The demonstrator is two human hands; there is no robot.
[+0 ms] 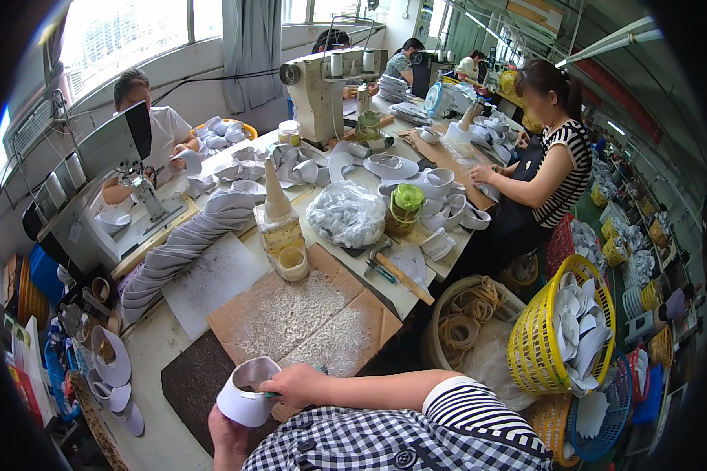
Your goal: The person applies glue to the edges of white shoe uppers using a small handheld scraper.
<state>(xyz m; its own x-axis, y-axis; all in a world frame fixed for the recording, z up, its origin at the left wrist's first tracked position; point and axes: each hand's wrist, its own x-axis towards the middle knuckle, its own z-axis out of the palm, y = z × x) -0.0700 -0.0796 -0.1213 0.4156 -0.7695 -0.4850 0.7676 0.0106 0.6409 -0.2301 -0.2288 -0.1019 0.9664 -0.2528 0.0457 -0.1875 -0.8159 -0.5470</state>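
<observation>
A white shoe upper (243,402), curved into a ring, is held low in front of me over the edge of a dark mat. My left hand (228,433) grips it from below at its left side, fingers closed. At its right rim, my right hand (294,385) is closed around a slim teal tool (272,394), of which only small bits show by the fingers. What kind of tool it is, I cannot make out. Just beyond my hands lies a cardboard sheet (385,320) crusted with dried white glue.
A glue bottle (276,200) with a cone nozzle stands behind the cardboard, near a hammer (404,277) and a bag of pieces (346,213). Stacked uppers (188,243) line the left. Yellow basket (538,353) stands at right. Co-workers sit at left and right (554,165).
</observation>
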